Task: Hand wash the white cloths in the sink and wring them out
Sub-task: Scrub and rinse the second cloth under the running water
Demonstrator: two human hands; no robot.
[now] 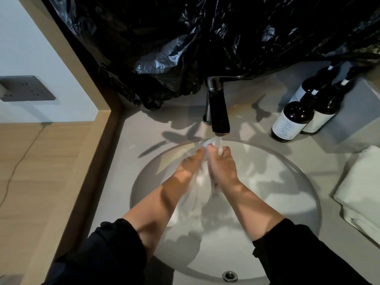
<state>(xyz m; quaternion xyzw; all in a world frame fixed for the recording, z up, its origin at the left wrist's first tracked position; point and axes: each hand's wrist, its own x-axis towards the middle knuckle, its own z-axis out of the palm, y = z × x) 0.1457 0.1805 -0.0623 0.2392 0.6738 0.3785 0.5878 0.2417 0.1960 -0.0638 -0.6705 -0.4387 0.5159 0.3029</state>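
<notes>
Centre of frame: the left hand [190, 164] and right hand [223, 167] hold a wet white cloth [197, 199] under the running faucet [218, 112], fingers clamped on it, above the round sink [277, 202]. At right, a folded white towel [359, 192] lies on the table [144, 140] below dark bottles [292, 120].

You see wet, limp white cloth [200, 182] in a smooth matt grey sink [277, 202], a dark glossy metal tap [218, 112], crinkled shiny black plastic sheeting [185, 38], glossy dark bottles [298, 114] with matt paper labels [284, 125], and matt wood trim [90, 161]
</notes>
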